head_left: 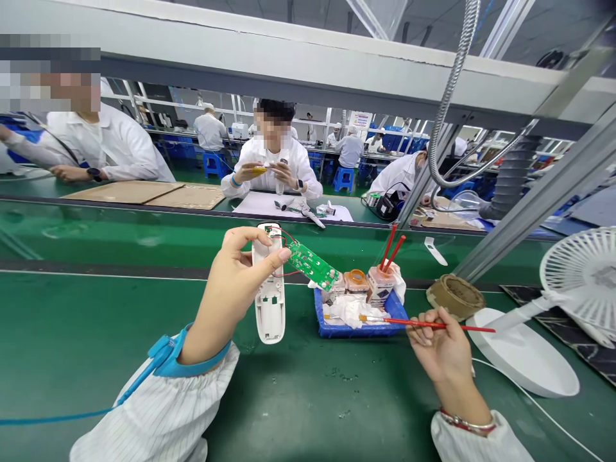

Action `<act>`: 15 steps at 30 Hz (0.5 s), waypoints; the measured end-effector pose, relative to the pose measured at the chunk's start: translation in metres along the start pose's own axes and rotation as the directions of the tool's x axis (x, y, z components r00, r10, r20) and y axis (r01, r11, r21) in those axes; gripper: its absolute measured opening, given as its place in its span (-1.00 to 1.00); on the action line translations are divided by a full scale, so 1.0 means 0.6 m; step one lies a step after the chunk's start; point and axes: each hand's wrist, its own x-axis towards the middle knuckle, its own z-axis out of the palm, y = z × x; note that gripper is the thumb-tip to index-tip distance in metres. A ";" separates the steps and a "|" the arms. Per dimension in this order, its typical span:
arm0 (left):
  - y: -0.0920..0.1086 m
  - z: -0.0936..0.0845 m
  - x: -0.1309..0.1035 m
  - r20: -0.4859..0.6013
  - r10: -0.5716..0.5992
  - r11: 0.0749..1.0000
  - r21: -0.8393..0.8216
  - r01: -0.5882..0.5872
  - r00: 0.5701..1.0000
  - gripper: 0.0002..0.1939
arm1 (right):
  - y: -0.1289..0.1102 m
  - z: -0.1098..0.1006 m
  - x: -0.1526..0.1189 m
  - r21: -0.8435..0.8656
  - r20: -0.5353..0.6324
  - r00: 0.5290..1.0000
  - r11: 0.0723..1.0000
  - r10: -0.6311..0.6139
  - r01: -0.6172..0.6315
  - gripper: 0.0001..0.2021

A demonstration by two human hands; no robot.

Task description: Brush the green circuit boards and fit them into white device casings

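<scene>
My left hand is closed on a white plastic housing and the corner of a green circuit board, which are joined by thin red and black wires. The housing hangs upright, its open inner side facing me, and the board slants off to the right. My right hand grips a thin red-handled paintbrush between thumb and fingers. The brush points left, its tip over crumpled white tissue in a blue tray. Whether the bristles touch the tissue I cannot tell.
Small bottles stand in the tray, one holding red sticks. Right of it are a brown tape roll and a white fan. A metal post slants upward there. Across the green bench, a co-worker handles small parts.
</scene>
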 end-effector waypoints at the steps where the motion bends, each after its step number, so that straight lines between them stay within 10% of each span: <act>1: -0.005 0.000 0.006 -0.022 0.011 0.999 -0.032 -0.012 1.000 -0.72 | 0.000 0.000 0.000 0.001 -0.003 1.000 1.000 0.001 -0.001 -0.77; 5: -0.039 0.001 0.044 -0.169 0.044 0.965 -0.249 -0.086 0.985 -0.48 | 0.002 -0.001 -0.001 0.019 -0.017 1.000 1.000 0.017 -0.017 -0.77; 8: -0.079 -0.008 0.094 -0.283 -0.222 0.847 -0.531 0.041 0.933 -0.35 | 0.003 -0.003 -0.001 0.046 -0.027 0.999 0.998 0.031 -0.030 -0.76; 12: -0.135 -0.027 0.172 -0.303 -0.425 0.749 -0.648 0.143 0.853 -0.86 | 0.009 -0.007 0.000 0.081 -0.031 0.999 0.996 0.045 -0.042 -0.76; 15: -0.170 -0.033 0.218 -0.326 -0.510 0.693 -0.704 0.155 0.796 -0.85 | 0.013 -0.009 0.002 0.098 -0.066 0.995 0.993 0.073 -0.067 -0.76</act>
